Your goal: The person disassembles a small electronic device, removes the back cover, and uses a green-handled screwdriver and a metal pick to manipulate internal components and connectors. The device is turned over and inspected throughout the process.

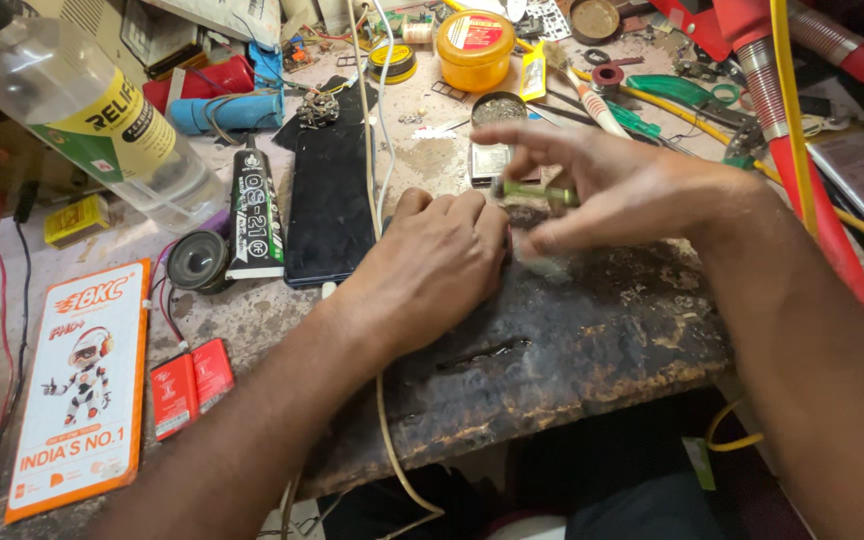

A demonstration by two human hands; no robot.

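Note:
My left hand [430, 268] rests knuckles up on the scorched wooden bench [572, 340], its fingers curled over something I cannot see. Just to its right, my right hand [612, 190] hovers with fingers spread and pinches a small green tool [532, 192] between thumb and fingertips; motion blurs it. A dark smartphone [330, 195] lies flat left of my left hand, with a black-and-white glue tube [255, 215] beside it.
A clear plastic bottle [92, 125] lies at the far left. An orange product box [82, 385] and a small red packet [190, 385] sit near the front left. An orange-lidded jar [475, 45], solder tins, cables and a red hose [802, 170] crowd the back and right.

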